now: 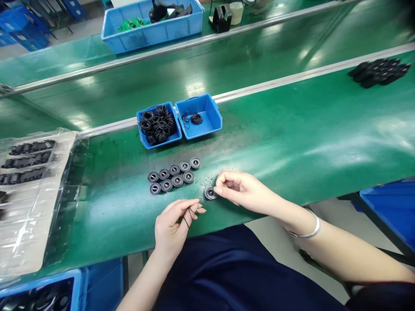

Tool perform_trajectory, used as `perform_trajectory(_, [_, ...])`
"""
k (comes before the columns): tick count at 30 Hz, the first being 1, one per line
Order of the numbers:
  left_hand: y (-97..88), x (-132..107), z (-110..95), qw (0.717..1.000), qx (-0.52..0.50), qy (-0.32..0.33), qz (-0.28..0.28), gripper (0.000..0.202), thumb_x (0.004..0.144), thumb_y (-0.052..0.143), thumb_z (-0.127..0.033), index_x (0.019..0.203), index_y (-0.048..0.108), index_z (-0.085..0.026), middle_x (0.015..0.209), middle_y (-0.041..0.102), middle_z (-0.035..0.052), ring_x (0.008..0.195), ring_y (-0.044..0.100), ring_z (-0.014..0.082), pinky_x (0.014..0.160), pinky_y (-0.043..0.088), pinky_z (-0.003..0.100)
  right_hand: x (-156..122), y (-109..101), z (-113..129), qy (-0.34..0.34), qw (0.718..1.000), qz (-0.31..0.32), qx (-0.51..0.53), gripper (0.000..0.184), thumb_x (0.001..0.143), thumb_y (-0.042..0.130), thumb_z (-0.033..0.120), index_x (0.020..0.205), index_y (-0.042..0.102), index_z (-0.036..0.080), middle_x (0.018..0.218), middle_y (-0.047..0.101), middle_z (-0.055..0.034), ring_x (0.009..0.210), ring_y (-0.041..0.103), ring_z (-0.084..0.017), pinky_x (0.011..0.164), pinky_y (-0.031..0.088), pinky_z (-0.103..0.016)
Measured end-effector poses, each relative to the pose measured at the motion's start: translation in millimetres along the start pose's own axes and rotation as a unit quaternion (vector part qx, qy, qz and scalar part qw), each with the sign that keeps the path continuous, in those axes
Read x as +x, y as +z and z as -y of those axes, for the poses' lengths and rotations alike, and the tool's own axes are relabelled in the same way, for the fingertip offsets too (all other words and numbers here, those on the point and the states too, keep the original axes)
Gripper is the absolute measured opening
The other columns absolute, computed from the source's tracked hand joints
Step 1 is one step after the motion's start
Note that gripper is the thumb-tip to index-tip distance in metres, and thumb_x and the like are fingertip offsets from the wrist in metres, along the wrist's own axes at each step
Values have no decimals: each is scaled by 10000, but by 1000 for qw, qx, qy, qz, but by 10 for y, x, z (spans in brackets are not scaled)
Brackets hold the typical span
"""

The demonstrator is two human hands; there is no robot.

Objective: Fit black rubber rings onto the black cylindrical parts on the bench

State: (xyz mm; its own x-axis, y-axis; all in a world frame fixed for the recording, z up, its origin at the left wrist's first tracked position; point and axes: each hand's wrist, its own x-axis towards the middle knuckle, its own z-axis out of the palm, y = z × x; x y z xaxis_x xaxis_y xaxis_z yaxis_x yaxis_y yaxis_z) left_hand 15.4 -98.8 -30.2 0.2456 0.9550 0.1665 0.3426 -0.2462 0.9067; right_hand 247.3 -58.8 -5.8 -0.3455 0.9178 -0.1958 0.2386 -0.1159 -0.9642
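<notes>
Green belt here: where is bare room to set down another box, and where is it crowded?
Bare belt lies right of the blue bins, up to the black parts. A narrower strip lies between the plastic sheet and the seal rows. It is crowded at the seals, around the right hand and left hand.

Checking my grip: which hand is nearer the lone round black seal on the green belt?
Right: the right hand touches the seal; the left hand sits apart, below and left of it.
</notes>
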Motion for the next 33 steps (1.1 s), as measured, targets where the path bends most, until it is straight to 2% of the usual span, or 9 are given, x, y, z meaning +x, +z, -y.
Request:
perform_trajectory(6, [-20,19,139,979,139,145,27,250,940,600,-79,1139,672,-212,1035,752,55,947,717,145,852,572,273,86,11,-111,-16,998,-3,-53,203,909,626,308,772,588,162,816,580,-19,684,524,-116,653,437,-252])
perform_trajectory(12, [34,38,201,933,223,277,48,274,926,611,-80,1187,634,-162,1196,712,137,1260,605,261,1010,522,431,94,8,-111,-26,997,4,-74,197,912,615,285,760,593,161,804,572,-19,684,510,-118,644,428,-254])
perform_trajectory(17, [31,38,148,901,278,318,104,279,972,517,-81,1226,620,-135,1312,664,160,1344,537,255,1110,454,446,104,8,-127,-33,996,-2,-77,194,904,621,265,745,581,163,798,584,-20,685,526,-117,631,445,-250])
perform_trajectory(19, [24,44,119,890,288,331,126,299,968,499,-58,1237,619,-109,1340,646,167,1366,511,255,1145,421,435,101,8,-138,-24,997,-4,-70,192,900,623,275,753,572,163,798,588,-19,636,534,-103,572,448,-232])
perform_trajectory(21, [15,54,98,884,296,334,140,298,965,497,-50,1234,621,-88,1356,633,171,1375,500,258,1160,403,425,99,11,-142,14,999,7,-40,145,913,609,300,866,566,170,727,591,6,509,516,-82,470,426,-211])
perform_trajectory(23, [5,65,87,878,308,334,151,288,970,492,-49,1222,628,-81,1368,624,168,1370,507,258,1164,393,421,113,17,-135,66,997,34,17,180,932,583,332,1010,532,178,638,583,42,393,487,-76,373,389,-192])
perform_trajectory(25, [-1,75,83,876,311,333,157,285,979,480,-55,1216,633,-89,1366,628,161,1365,514,255,1151,399,416,148,24,-117,108,988,67,85,226,934,582,349,1063,513,177,651,598,41,391,539,-89,321,388,-178])
perform_trajectory(28, [0,88,85,880,300,332,158,305,984,461,-53,1234,627,-106,1345,645,153,1358,523,247,1108,432,397,235,28,-82,144,975,103,132,207,898,636,331,988,544,169,727,618,20,445,600,-84,293,395,-142])
perform_trajectory(33, [3,84,94,872,316,335,164,289,988,459,-54,1218,630,-89,1352,639,159,1346,535,251,1053,441,377,356,15,-63,179,966,128,136,152,846,685,243,906,574,159,624,587,55,376,534,-45,287,378,-107])
